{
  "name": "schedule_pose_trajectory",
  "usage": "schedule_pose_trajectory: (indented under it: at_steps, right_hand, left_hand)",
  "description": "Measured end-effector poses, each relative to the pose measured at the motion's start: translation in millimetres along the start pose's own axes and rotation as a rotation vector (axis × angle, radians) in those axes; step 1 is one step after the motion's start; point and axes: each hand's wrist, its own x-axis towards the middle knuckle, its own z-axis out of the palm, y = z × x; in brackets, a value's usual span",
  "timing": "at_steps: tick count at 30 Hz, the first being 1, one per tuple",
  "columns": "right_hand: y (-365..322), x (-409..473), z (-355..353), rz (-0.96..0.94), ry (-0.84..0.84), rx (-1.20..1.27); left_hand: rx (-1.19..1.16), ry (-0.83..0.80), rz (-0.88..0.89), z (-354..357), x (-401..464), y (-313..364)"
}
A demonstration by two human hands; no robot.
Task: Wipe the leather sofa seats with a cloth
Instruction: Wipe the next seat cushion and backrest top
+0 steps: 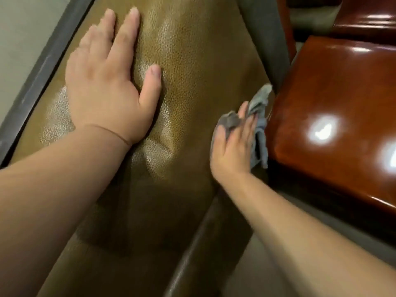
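Left hand (107,82) flat on the tan leather sofa seat (192,61), fingers straight. Right hand (233,142) presses a grey cloth (259,125) against the seat's edge, beside a glossy wooden armrest (332,93).

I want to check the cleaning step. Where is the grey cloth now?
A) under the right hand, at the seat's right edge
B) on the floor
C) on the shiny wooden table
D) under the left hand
A: the right hand presses the grey cloth against the seat edge; the left hand lies flat on bare leather.
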Motion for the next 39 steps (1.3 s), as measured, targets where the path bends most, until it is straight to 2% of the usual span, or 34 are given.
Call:
schedule_pose_trajectory:
  at_steps: [4,6,7,10,12,14,17,19,21,23,26,29,31,33,36,39]
  right_hand:
    - [-27,35,-6,0.2,0.127,0.147]
    - [-42,-5,10,0.104,0.161,0.139]
    - [-45,-34,18,0.024,0.126,0.118]
    - [-17,-103,30,-0.191,-0.106,-0.012]
    - [6,-102,23,-0.313,-0.179,-0.1]
    - [1,-76,11,-0.343,-0.211,-0.141]
    - [-60,-23,-8,-0.243,-0.051,-0.003]
    - [-91,-4,-16,-0.328,0.103,0.076]
    - [-88,-9,-14,-0.452,0.124,0.056]
    - [-59,-36,-8,-0.518,-0.023,-0.087]
    - [-4,-89,-3,-0.497,-0.383,-0.363]
    - [16,-105,-3,-0.483,-0.482,-0.503]
    - [1,-99,-7,-0.448,-0.437,-0.422]
    - [-37,-87,-9,-0.452,-0.276,-0.177]
    - [-100,-66,-11,-0.464,0.002,0.053]
    - [-113,-91,9,-0.462,0.146,0.105]
  left_hand:
    - [0.022,0.009,-0.003,1,3,-2]
    - [0.019,0.011,-0.006,1,1,-2]
    - [0.016,0.014,0.0,2,1,-2]
    - [0.027,0.026,0.009,2,4,-2]
    - [0.031,0.019,0.007,1,6,-2]
    - [0.053,0.02,0.012,1,4,-2]
    - [0.1,0.012,-0.009,1,5,1]
    - [0.117,0.003,-0.022,1,6,3]
    - [0.084,0.005,-0.015,-1,4,1]
    - [0.054,-0.03,-0.041,-2,3,1]
    - [0.02,-0.122,-0.137,-15,0,15]
    - [-0.003,-0.213,-0.249,-48,-59,15]
    - [0.068,-0.31,-0.282,-81,-132,-5]
    - [0.065,-0.351,-0.307,-112,-190,-34]
    - [0.054,-0.311,-0.232,-110,-213,-57]
    - [0.096,-0.193,-0.183,-95,-217,-55]
